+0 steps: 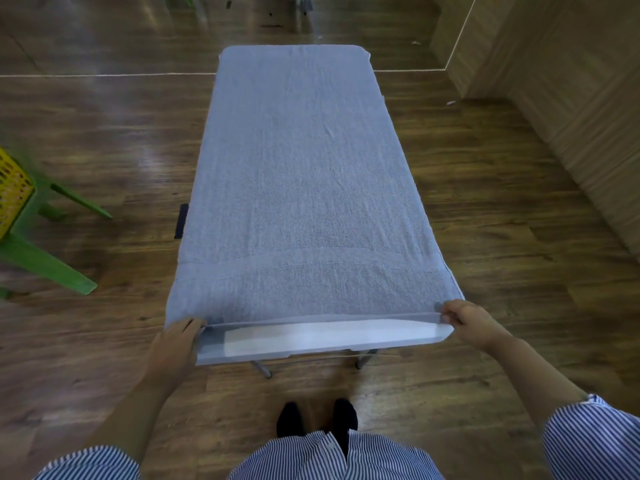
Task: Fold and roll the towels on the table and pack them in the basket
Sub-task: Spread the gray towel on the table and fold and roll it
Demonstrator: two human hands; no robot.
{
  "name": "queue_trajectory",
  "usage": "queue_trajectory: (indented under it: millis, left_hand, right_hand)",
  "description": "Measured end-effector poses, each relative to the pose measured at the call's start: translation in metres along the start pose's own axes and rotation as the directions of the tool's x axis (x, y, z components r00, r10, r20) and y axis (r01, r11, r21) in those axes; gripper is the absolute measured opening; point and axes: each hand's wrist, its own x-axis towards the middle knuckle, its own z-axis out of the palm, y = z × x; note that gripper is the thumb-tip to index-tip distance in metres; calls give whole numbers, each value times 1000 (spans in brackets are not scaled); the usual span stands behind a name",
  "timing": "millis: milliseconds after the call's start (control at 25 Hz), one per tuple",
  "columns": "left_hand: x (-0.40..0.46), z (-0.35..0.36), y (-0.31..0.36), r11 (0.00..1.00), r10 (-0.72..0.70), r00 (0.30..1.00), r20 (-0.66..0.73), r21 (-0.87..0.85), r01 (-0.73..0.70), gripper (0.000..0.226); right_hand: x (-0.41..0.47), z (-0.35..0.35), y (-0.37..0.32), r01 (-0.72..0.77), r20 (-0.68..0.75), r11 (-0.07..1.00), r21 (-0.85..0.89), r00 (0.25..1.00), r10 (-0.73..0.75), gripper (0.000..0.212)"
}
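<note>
- Two hands pinch the near hem of a light blue towel: left hand at the left corner, right hand at the right.
- The towel lies spread flat, covering a white folding table lengthwise.
- A yellow perforated basket sits on a green stool, far left on the wood floor.

Matt terry-cloth towel; glossy wood floor; smooth white table.
</note>
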Motion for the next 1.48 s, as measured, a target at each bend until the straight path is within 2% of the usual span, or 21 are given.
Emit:
queue_trajectory:
  millis: [160,280,440,520,600,680,760,880,1000,1120,1240,1320,1400,1480]
  left_hand:
    - [3,-9,2,994,89,996,-10,66,-88,25]
    - [6,-13,7,996,72,997,-1,60,-72,26]
    - [10,-9,8,997,38,997,-66,70,-33,16]
    - [11,-9,10,994,55,992,-114,101,-43,12]
    - [10,-9,13,988,81,984,-155,144,-59,14]
    - [7,-7,17,978,142,971,-190,179,-108,28]
    - [4,-7,21,967,213,958,-191,181,-179,31]
    - [-1,-6,22,973,206,964,-169,143,-182,21]
    - [-2,-2,16,973,222,961,-166,101,-208,38]
    - [5,0,11,980,192,967,-165,86,-180,37]
    - [7,-1,18,994,107,983,-151,46,-101,26]
    - [3,-2,16,997,78,990,-121,34,-74,36]
    - [-2,-3,10,996,83,994,-72,34,-81,44]
    - [-4,-4,6,990,129,990,-49,59,-126,34]
  right_hand:
    - [9,-13,0,-69,78,994,-83,994,76,19]
    - [13,-15,-4,-90,73,990,-108,992,98,14]
    - [12,-3,-7,-74,-56,985,-155,996,66,12]
    - [11,3,-9,-83,-189,971,-225,981,40,10]
    - [9,9,-9,-68,-302,955,-290,953,-24,17]
    - [6,16,-9,2,-329,939,-343,936,-122,25]
    - [2,21,-11,41,-327,949,-312,933,-148,27]
    - [-5,28,-16,19,-330,984,-178,941,-78,24]
    - [-6,32,-14,29,-299,989,-146,951,-72,26]
    - [0,33,-13,14,-294,996,-92,955,-41,17]
    - [0,32,-16,-4,-288,999,-48,957,-10,20]
    - [-4,28,-17,-9,-273,999,-37,962,-2,17]
    - [-6,22,-18,-8,-234,999,-37,972,-1,11]
    - [-6,19,-21,-18,-201,999,-33,979,11,8]
